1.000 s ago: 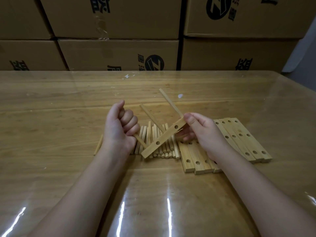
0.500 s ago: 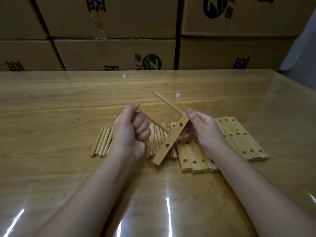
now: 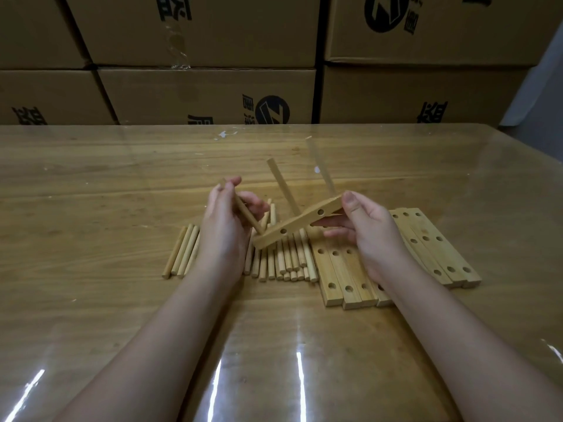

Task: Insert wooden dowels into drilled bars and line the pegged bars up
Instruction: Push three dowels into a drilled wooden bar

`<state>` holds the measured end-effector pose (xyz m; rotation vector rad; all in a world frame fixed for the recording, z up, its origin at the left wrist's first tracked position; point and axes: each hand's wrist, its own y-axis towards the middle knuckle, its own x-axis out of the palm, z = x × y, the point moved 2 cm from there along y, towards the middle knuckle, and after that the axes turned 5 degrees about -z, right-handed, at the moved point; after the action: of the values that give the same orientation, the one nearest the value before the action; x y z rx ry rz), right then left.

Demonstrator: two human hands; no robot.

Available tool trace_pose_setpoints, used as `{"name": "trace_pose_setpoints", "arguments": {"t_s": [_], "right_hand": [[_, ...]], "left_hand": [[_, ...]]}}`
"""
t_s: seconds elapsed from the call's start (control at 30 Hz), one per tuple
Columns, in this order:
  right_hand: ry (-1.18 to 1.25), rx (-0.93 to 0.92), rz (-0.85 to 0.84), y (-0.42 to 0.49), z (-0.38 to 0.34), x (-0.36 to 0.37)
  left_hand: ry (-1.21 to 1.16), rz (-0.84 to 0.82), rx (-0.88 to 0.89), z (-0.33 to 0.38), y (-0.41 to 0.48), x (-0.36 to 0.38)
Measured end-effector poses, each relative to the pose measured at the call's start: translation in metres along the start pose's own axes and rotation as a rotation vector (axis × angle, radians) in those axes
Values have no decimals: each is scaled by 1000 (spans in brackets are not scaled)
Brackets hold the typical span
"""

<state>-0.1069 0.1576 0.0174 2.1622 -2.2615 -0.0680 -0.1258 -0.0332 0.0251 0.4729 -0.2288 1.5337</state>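
Fingers (image 3: pixel 256 202) of the left hand (image 3: pixel 224 226) pinched 1 dowel (image 3: pixel 243 213) just beside the drilled bar (image 3: pixel 292 227), which the right hand (image 3: pixel 374 229) gripped by one end above the desk (image 3: pixel 122 300). 2 pegs (image 3: pixel 281 187) stood in it and 2 holes showed open. Bare bars (image 3: pixel 335 278) and loose dowels (image 3: pixel 289 260) lay waiting, so the work looked early.

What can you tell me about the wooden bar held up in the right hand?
The bar is a pale, square-edged wooden strip with round drilled holes; two show empty. The right hand pinches its far end, thumb on top, fingers beneath. It hangs tilted above the loose dowels, low end toward the left hand. Two pegged dowels stand up from it, one blurred. The left hand's held dowel lies close to that low end; contact is unclear.
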Motion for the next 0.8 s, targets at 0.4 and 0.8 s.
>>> {"name": "trace_pose_setpoints", "arguments": {"t_s": [0.4, 0.8], "right_hand": [[269, 27, 111, 2, 2, -9], [3, -88, 388, 0, 0, -21]], "left_hand": [[402, -127, -41, -7, -4, 4], [536, -190, 75, -18, -21, 24]]}}
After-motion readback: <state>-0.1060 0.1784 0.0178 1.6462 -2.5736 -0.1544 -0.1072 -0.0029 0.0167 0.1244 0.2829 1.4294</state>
